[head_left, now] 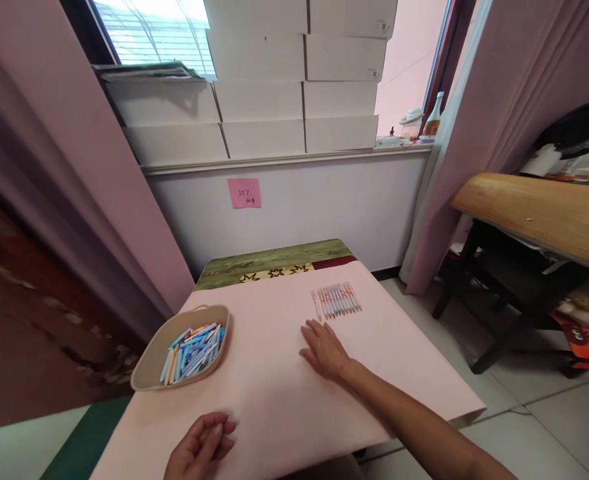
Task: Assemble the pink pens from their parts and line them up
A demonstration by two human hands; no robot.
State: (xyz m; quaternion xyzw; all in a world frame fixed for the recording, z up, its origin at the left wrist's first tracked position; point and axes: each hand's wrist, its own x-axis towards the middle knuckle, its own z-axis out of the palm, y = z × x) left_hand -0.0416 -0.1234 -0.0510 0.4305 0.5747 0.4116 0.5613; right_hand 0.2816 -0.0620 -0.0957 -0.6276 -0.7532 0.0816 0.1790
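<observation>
On the pink-covered table point(269, 373), a row of slim pens point(342, 300) lies side by side near the right edge. One pen at the row's left end point(316, 305) sits slightly apart from the others. My right hand point(323, 350) rests palm down just below that pen, fingers stretched out and holding nothing; whether a fingertip touches it I cannot tell. At the near edge, my left hand point(202, 443) is loosely curled, thumb against the fingers, with nothing visible in it. Left of centre stands a beige basket point(147, 367) holding many blue, white and orange pens point(197, 352).
A green wood-patterned strip point(274, 257) of the table shows along the wall. White boxes point(262, 100) are stacked on the windowsill, above a pink note point(244, 193). To the right are a wooden desk point(549, 207) and a dark stool point(509, 267).
</observation>
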